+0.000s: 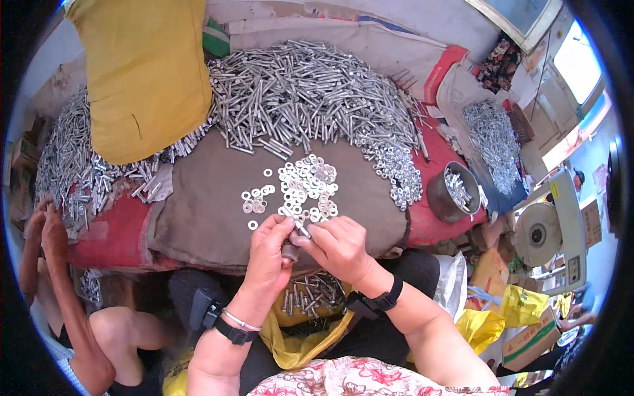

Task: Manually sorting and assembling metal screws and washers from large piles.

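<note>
My left hand (269, 247) and my right hand (340, 245) meet over the front edge of the bench. Between them is a silver metal bolt (300, 228), gripped by the fingers of both, tilted with one end up to the left. Part of it is hidden behind my fingertips. A darker cylindrical piece (290, 251) shows under my left fingers; its kind is unclear. Just beyond my hands lies a pile of flat washers (308, 181), with a few loose washers (254, 201) to its left. Below my hands, a yellow sack (290, 353) in my lap holds several bolts (314, 294).
A large heap of bolts (297, 92) covers the back, nuts (396, 175) at its right end. A metal pot (439, 198) stands right, near another fastener pile (494, 145). Yellow cloth (145, 72) covers the left heap. A co-worker's hands (49, 224) are far left; a scale (545, 231) stands right.
</note>
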